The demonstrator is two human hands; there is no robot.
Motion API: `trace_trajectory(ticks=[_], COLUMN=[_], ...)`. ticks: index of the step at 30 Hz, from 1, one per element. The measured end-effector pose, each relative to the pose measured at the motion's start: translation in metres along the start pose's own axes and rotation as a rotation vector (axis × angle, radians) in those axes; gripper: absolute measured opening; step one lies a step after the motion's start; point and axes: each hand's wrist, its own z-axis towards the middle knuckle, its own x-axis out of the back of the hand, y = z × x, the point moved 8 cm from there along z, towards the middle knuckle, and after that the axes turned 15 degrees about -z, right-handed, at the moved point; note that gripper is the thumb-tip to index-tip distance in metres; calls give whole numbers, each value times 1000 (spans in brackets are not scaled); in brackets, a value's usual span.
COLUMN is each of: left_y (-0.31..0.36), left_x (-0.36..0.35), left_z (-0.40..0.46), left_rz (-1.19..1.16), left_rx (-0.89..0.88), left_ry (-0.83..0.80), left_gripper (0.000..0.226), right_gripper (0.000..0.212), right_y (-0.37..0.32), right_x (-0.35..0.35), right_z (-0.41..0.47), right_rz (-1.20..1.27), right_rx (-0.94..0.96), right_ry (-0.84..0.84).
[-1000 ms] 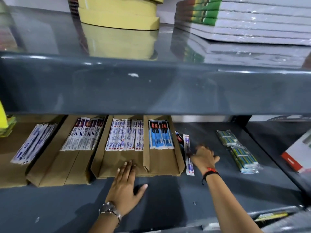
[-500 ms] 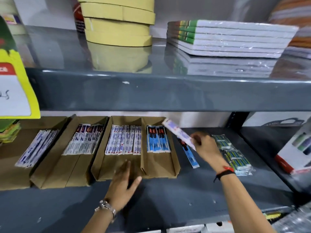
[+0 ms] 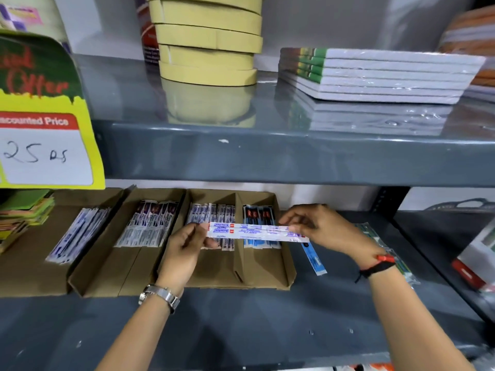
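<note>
A long white packet with blue and red print [image 3: 254,231] is held level above the cardboard tray [image 3: 263,271] on the lower shelf. My left hand [image 3: 184,250] pinches its left end; my right hand [image 3: 326,228] pinches its right end. Below it, the tray's left compartment holds white-and-blue packets [image 3: 211,212] and the right compartment holds blue packets [image 3: 258,214]. One blue packet [image 3: 313,259] lies loose on the shelf just right of the tray.
More cardboard trays of packets [image 3: 150,226] [image 3: 77,234] stand to the left. Green clear-wrapped packs [image 3: 401,266] lie at the right. The upper shelf [image 3: 267,156] carries tape rolls [image 3: 209,41] and stacked notebooks [image 3: 375,73]. A yellow price sign [image 3: 45,145] hangs at left.
My right hand lifted the white packet off the shelf and swung it level over the tray. My left hand left the shelf front and took the packet's left end.
</note>
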Motion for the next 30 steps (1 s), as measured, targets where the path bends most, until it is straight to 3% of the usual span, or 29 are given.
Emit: trace_trajectory(ticks=[5,7,9,11,14,17,24,30], left_y=[-3,-12,-27,-47,-87,-102,-109,-110], left_x=[5,15,27,28,21,16,18,18], left_z=[3,1,-4,-14,-26,-34,-32,-31], left_rz=[-43,10,296,621,943,1041,1173,1193], left_rx=[-13,-11,-14,-11,-21,-105,-190,-188], left_ry=[-19,9,13,-80,-278,-372,-350,-344], left_gripper=[24,50,87,107,89,61,61,64], right_gripper=[39,37,26,23,26,20,20,12], right_y=[4,6,10,11,-2,-16,-21,-30], right_x=[-8,-15,-21,-36,-72,-101,-149,-159], right_z=[-1,5,15,29,59,89,118,127], right_rz=[88,166,335,536,651,430,-139,-422], right_rx=[7,-29,-114,-206,-316,-343,-429,-332], right_ry=[-31,4,105,170,141,107,-8,-104])
